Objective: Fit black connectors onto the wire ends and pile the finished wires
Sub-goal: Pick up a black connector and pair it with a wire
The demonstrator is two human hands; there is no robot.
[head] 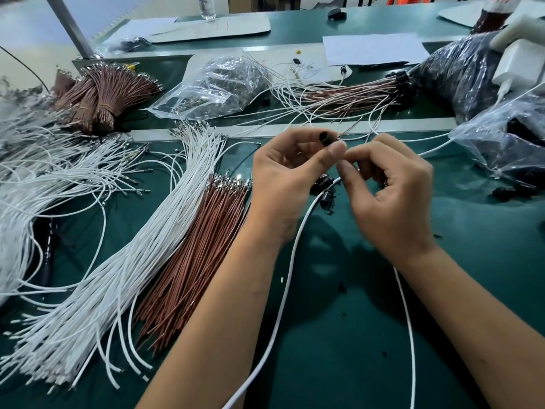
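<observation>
Green workbench (339, 335) strewn with white wires (124, 261), brown wires (191, 261), perhaps connector bags (460, 72).

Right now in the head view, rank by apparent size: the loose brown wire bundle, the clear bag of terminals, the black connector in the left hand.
1. Brown wire bundle, though nearness inflates it
2. Clear bag, farther back
3. Black connector, held by the left hand

Hidden behind the right hand (389, 196): the white wire's (290, 261) end and the pinch on it. Cut off by the bottom edge: both forearms and that wire. Blurred at far left: a white wire heap (26, 160). Unreadable: contents of the dark bag (454, 75), upper right.
</observation>
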